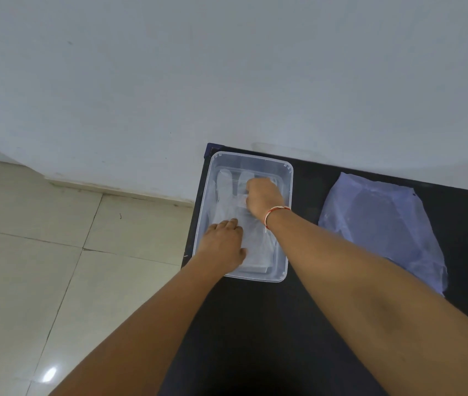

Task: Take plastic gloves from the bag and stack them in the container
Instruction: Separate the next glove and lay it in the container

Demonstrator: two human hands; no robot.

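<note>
A clear rectangular plastic container [288, 224] sits at the far left corner of the black table. Inside it lies a thin translucent plastic glove [224, 195], fingers pointing to the wall. My left hand [224, 244] rests flat, palm down, on the glove's cuff end inside the container. My right hand [262, 197], with a red and white band at the wrist, is curled over the glove's finger end, its fingertips pinching the plastic. The flat translucent bag [384, 227] lies on the table to the right of the container.
The black table [255, 324] stands against a white wall [227, 67]. Its left edge runs just beside the container, with a tiled floor [41, 267] beyond it.
</note>
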